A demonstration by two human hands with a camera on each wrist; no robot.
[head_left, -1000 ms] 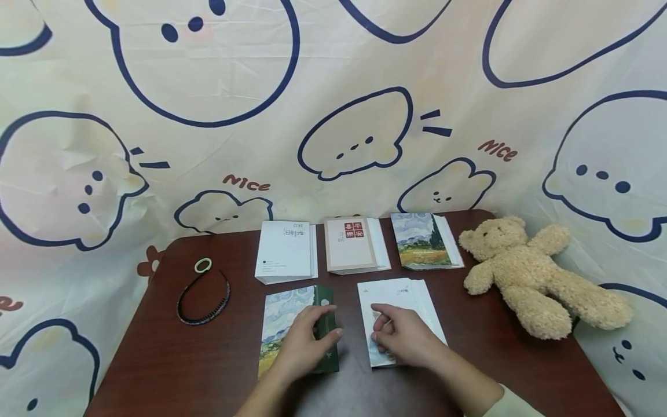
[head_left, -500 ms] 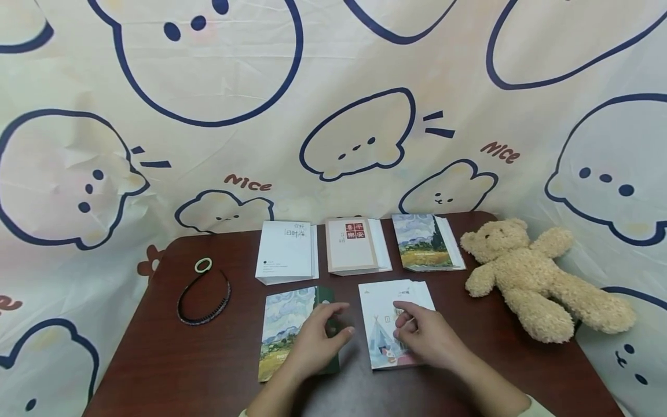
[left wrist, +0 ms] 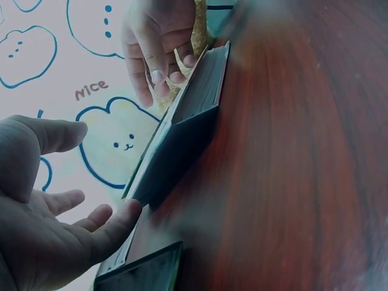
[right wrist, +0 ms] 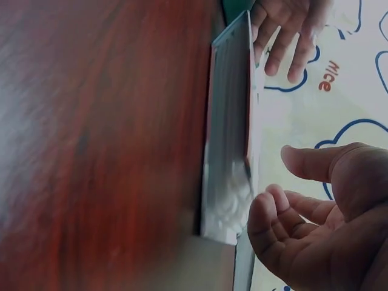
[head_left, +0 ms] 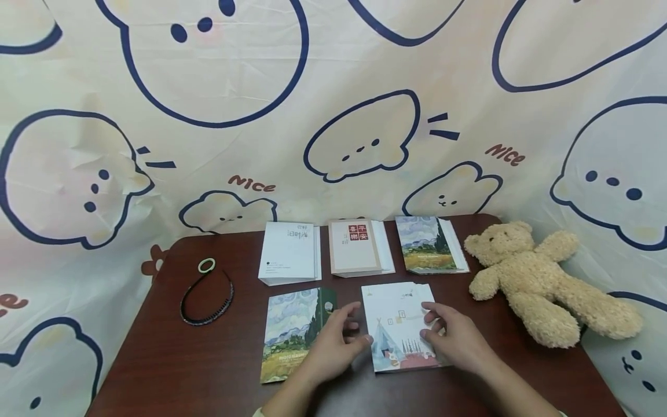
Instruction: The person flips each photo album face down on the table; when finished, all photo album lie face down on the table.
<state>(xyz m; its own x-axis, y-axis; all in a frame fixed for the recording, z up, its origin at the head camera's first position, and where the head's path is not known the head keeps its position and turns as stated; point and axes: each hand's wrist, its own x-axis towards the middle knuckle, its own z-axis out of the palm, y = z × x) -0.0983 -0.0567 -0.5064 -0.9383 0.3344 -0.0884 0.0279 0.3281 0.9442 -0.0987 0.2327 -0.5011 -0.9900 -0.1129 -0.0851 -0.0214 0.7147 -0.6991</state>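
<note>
While the tent-print book lies on the table between them, the left hand and right hand have relaxed fingers, thumbs apart; contact with its edges is hard to judge.

The tent-print album is white (blue and pink below).

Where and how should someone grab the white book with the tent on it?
I'd grip the white book by its long side edges, left hand from the left, right hand from the right. It lies flat, cover up, and its thick sides should suit pinching.
</note>
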